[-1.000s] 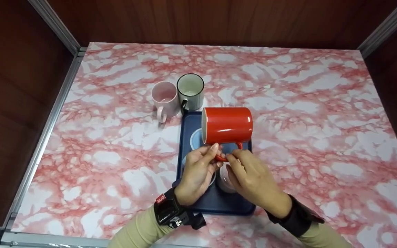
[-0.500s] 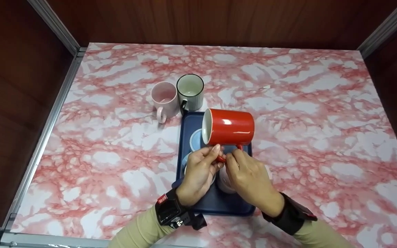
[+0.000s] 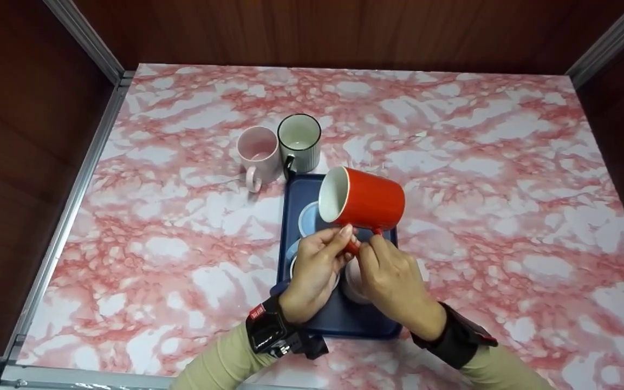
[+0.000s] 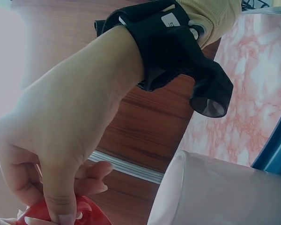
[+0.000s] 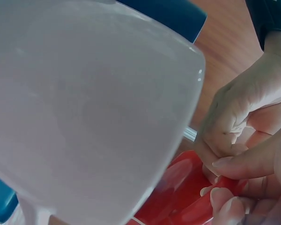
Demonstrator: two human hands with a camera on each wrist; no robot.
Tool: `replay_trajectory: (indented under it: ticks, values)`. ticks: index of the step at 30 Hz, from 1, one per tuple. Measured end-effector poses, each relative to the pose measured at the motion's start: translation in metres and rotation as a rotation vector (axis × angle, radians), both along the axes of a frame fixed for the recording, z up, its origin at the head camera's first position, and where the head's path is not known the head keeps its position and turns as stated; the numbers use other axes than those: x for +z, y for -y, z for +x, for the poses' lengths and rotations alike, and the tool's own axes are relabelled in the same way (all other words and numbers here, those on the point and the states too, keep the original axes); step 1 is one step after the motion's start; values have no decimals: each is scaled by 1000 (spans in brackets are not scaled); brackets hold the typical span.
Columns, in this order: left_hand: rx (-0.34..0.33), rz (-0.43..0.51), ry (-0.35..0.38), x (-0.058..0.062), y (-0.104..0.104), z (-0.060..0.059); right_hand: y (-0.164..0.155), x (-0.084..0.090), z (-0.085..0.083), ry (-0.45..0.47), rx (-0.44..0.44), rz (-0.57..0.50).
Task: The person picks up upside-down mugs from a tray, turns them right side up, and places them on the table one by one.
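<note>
A red mug (image 3: 363, 201) with a white inside hangs tilted on its side above the dark blue tray (image 3: 339, 319), mouth facing left. Both hands pinch its red handle (image 3: 353, 247): my left hand (image 3: 317, 265) from the left, my right hand (image 3: 390, 273) from the right. The left wrist view shows my left hand's fingers (image 4: 61, 206) curled on the red handle (image 4: 84, 213). In the right wrist view my right hand's fingertips (image 5: 225, 187) close on the red mug (image 5: 178, 197). A pale cup (image 5: 79, 108) fills that view close up.
A pink mug (image 3: 259, 154) and a grey ribbed mug with a dark rim (image 3: 299, 142) stand just beyond the tray's far left corner. Light blue cups (image 3: 307, 218) sit on the tray under the red mug. Wooden walls and metal rails border the pink marbled table (image 3: 480, 162).
The red mug has turned, its mouth swinging more toward the camera and its far end tipping down to the right. Both hands stay on the handle.
</note>
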State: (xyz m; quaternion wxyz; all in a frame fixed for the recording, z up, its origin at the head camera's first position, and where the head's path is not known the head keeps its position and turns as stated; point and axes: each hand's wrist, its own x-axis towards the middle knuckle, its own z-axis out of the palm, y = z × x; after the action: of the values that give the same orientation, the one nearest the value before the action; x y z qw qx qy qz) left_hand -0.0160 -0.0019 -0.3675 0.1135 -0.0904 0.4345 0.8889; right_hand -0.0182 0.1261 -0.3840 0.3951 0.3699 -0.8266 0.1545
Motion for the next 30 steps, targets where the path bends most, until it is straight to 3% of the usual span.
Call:
replay_trajectory:
  ticks: [11, 20, 30]
  values:
    - [27, 4, -4, 0, -1, -2, -1, 1, 0, 116, 12, -42]
    - [47, 23, -71, 4, -4, -4, 0, 4, -3, 81, 53, -155]
    - [18, 6, -132, 14, -6, -7, -3, 10, -6, 133, 139, -272]
